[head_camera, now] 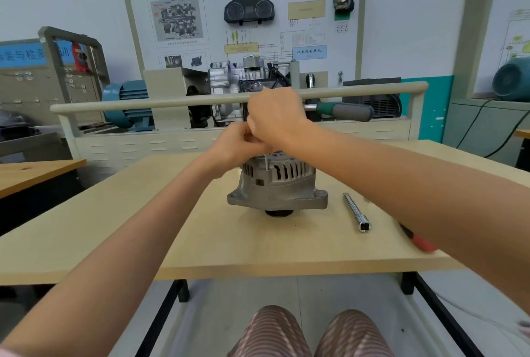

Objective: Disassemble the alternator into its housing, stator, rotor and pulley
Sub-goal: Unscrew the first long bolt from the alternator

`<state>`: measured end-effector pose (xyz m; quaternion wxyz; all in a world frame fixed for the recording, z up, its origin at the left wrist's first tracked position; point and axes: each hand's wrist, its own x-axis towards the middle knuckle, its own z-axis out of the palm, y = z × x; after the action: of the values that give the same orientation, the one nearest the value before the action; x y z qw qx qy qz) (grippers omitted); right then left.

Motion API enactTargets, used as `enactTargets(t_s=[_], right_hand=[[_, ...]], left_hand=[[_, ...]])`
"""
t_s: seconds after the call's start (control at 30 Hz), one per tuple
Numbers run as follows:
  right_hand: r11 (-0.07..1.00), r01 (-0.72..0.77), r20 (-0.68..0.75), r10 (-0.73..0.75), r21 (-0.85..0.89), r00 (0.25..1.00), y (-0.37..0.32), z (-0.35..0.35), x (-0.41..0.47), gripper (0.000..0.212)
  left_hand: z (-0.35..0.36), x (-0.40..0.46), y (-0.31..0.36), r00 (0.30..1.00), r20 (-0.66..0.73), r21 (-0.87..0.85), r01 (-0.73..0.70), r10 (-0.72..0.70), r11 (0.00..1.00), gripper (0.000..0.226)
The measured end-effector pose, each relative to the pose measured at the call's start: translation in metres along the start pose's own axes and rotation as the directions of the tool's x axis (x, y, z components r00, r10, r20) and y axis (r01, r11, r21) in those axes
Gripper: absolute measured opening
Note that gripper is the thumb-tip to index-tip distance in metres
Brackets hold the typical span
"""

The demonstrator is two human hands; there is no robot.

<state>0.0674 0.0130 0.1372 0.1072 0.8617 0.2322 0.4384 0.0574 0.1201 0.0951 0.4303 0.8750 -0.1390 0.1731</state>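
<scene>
Seated person at a pale wooden worktop [114,227], both forearms stretched forward. The alternator [277,184] stands on the worktop directly under the hands, its dark pulley [278,213] facing down against the surface and its slotted grey housing [289,193] uppermost. The right hand [276,118] is curled round the head of a ratchet wrench [341,111], whose green-and-grey handle sticks out level to the right of that hand. The left hand [235,144] sits just below and to the left of the right hand, touching it, fingers bent in toward the tool's shank; exactly what they pinch is hidden. A thin metal shaft [266,162] runs down from the hands into the top of the housing. To the right of the alternator, under the right forearm, a chrome extension bar [356,211] lies on the worktop with its square socket end toward the viewer. Farther right, a red-handled tool [421,240] shows partly from beneath the same forearm. Beyond the hands stand a training bench with a gearbox [229,81] and a wall display board [243,21].
</scene>
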Motion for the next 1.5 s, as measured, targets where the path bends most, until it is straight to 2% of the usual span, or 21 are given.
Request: enactTargets(t_s=[0.07,0.13,0.2,0.27,0.33,0.4,0.47,0.53,0.6,0.7,0.77,0.83,0.9,0.97,1.07,1.1,1.17,1.23,1.3,1.4,1.5], right_hand=[[0.980,0.098,-0.050,-0.091,0.170,0.995,0.011,0.003,-0.003,0.013],[0.918,0.180,-0.051,-0.173,0.353,0.984,0.017,0.007,-0.004,0.012],[0.826,0.188,-0.048,-0.193,0.531,0.980,0.020,0.009,-0.006,0.013],[0.787,0.175,-0.051,-0.180,0.592,0.982,0.020,0.007,-0.007,0.014],[0.873,0.171,-0.046,-0.169,0.456,0.985,0.012,0.007,-0.004,0.014],[0.984,0.058,0.010,-0.060,0.171,0.998,0.003,0.006,0.001,0.017],[0.999,-0.049,0.029,0.049,-0.007,0.998,-0.002,0.004,0.003,0.020],[1.000,-0.020,0.019,0.020,-0.008,1.000,0.004,0.005,0.001,0.026],[0.997,0.042,-0.048,-0.040,0.061,0.998,0.015,0.008,-0.003,0.033],[0.936,0.177,-0.097,-0.155,0.303,0.983,0.026,0.014,-0.007,0.014],[0.870,0.223,-0.079,-0.210,0.440,0.974,0.029,0.016,-0.009,0.011],[0.829,0.236,-0.077,-0.229,0.506,0.970,0.030,0.014,-0.009,0.012],[0.861,0.261,-0.065,-0.260,0.437,0.964,0.026,0.012,-0.007,0.016],[0.934,0.227,-0.009,-0.234,0.276,0.972,0.014,0.006,-0.003,0.019],[1.000,0.003,0.100,-0.005,0.021,0.995,-0.005,-0.002,0.003,0.019],[0.999,-0.036,0.119,0.038,-0.014,0.992,-0.007,-0.004,0.003,0.018],[1.000,0.008,0.073,-0.007,-0.019,0.997,-0.004,-0.004,0.002,0.019],[0.991,0.122,-0.007,-0.121,0.058,0.993,0.004,0.000,0.001,0.021],[0.956,0.194,-0.026,-0.193,0.222,0.981,0.010,0.006,0.003,0.020],[0.829,0.175,-0.006,-0.203,0.531,0.979,0.013,0.011,0.004,0.023],[0.770,0.121,0.004,-0.159,0.627,0.987,0.019,0.014,0.003,0.025]], left_hand=[[-0.005,-0.001,-0.003,0.996,0.092,-0.024,-0.006,0.008,1.000,0.018],[-0.008,-0.003,-0.006,0.990,0.135,-0.039,-0.032,0.037,0.999,0.011],[-0.009,-0.004,-0.008,0.987,0.152,-0.074,-0.046,0.056,0.996,0.008],[-0.009,-0.003,-0.009,0.992,0.123,-0.118,-0.028,0.043,0.993,0.010],[-0.007,-0.001,-0.008,0.999,0.040,-0.118,-0.006,0.011,0.993,0.012],[0.000,0.002,-0.006,0.998,-0.065,-0.063,0.011,-0.015,0.998,0.013],[0.006,0.003,-0.003,0.993,-0.120,-0.004,0.007,-0.008,1.000,0.016],[0.007,0.003,-0.003,0.994,-0.112,0.005,-0.009,0.009,1.000,0.017],[0.003,0.001,-0.001,0.999,-0.021,-0.044,-0.029,0.028,0.999,0.011],[-0.005,-0.003,-0.002,0.993,0.103,-0.070,-0.055,0.062,0.996,0.014],[-0.008,-0.004,-0.003,0.988,0.138,-0.073,-0.053,0.063,0.996,0.015],[-0.010,-0.003,-0.004,0.989,0.135,-0.095,-0.042,0.054,0.995,0.015],[-0.009,-0.003,-0.003,0.995,0.093,-0.119,-0.026,0.037,0.993,0.018],[-0.004,-0.001,-0.002,1.000,-0.013,-0.090,0.000,-0.001,0.996,0.019],[0.007,0.001,-0.001,0.985,-0.167,0.002,0.042,-0.041,0.999,0.022],[0.008,0.002,0.001,0.985,-0.168,0.020,0.044,-0.040,0.999,0.020],[0.006,0.001,0.001,0.994,-0.103,0.006,0.030,-0.030,1.000,0.017],[0.000,-0.001,-0.001,1.000,-0.007,-0.041,0.023,-0.024,0.999,0.011],[-0.006,-0.005,-0.004,0.997,0.083,-0.092,0.016,-0.009,0.996,0.008],[-0.009,-0.009,-0.008,0.988,0.147,-0.140,-0.020,0.041,0.990,0.013],[-0.009,-0.009,-0.009,0.991,0.128,-0.194,-0.008,0.033,0.981,0.011]])
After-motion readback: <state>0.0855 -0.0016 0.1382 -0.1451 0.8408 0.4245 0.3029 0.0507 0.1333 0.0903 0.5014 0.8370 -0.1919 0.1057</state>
